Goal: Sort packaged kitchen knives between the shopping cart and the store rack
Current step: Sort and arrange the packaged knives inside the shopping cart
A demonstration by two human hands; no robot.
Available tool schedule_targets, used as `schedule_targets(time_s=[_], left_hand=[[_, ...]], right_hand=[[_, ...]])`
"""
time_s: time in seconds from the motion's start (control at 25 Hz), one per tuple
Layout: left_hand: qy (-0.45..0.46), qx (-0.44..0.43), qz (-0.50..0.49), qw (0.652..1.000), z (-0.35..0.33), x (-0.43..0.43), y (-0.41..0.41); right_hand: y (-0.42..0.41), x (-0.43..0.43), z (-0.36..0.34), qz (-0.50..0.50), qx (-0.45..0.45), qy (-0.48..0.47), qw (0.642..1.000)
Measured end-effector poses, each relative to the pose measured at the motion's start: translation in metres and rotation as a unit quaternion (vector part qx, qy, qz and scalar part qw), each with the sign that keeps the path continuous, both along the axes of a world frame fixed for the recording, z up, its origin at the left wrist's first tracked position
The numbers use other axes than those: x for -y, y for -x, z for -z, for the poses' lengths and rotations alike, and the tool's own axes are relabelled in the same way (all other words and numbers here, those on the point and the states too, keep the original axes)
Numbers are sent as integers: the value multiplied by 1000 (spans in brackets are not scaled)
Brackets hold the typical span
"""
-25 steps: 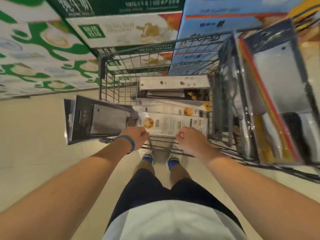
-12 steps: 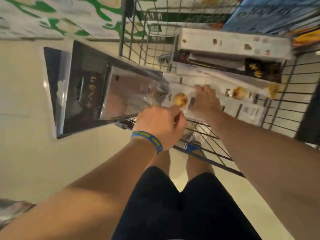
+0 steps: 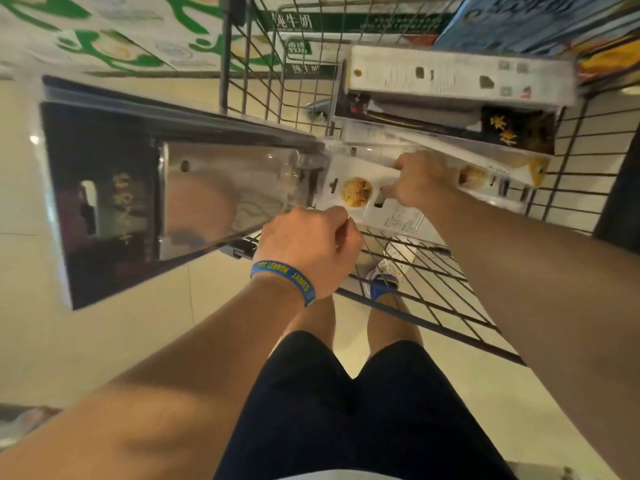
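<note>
My left hand [image 3: 308, 247], with a blue wristband, grips the handle end of a packaged cleaver [image 3: 194, 199] in a black card with clear plastic. The pack sticks out to the left, over the near rim of the wire shopping cart [image 3: 433, 306]. My right hand [image 3: 420, 180] is inside the cart, its fingers curled on the edge of a white knife package [image 3: 360, 192] with a food picture. Further packaged knives lie stacked behind it, topped by a long white box [image 3: 450, 76] over a black one [image 3: 512, 129].
Stacked cartons with green print [image 3: 114, 39] stand on the floor beyond the cart, and blue cartons [image 3: 519, 19] are at the top right. Pale floor tiles [image 3: 86, 341] lie to the left. My legs and shoes show under the cart's near rim.
The view has dropped and closed in on the cart. My right hand left the cart rim and reached in to the white package. The rack at the right is out of view.
</note>
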State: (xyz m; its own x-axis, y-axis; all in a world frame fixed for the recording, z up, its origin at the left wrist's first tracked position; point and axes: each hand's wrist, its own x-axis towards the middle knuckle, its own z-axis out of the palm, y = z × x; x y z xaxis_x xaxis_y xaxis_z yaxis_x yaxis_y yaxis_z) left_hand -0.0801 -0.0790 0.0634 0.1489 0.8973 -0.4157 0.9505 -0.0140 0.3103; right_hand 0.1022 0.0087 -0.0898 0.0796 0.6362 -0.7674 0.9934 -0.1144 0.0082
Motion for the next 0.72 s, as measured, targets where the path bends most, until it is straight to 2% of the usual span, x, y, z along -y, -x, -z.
schedule_targets(time_s=[0.12,0.24,0.4,0.52,0.64,0.68,0.72], left_hand=[[-9,24,-36,999,-1,-1,-1],[6,43,-36,998,3,-2,1],[57,30,-28,998,2,-5,-2],[65,96,-101,988,-12,-10,-1],[96,161,-235,954,-39,-18,-5],[134,190,-303,924,-50,-23,-10],[209,257,-382,863,-65,-28,-17]], right_hand=[[-2,18,-17,16,7,-26,1000],[-8,29,-47,99,-21,-41,994],[-14,48,-105,224,-93,-77,967],[-16,64,-154,259,-96,-141,951],[-20,79,-201,262,-119,-208,935],[-20,85,-214,262,-136,-234,926],[-19,90,-225,260,-157,-259,917]])
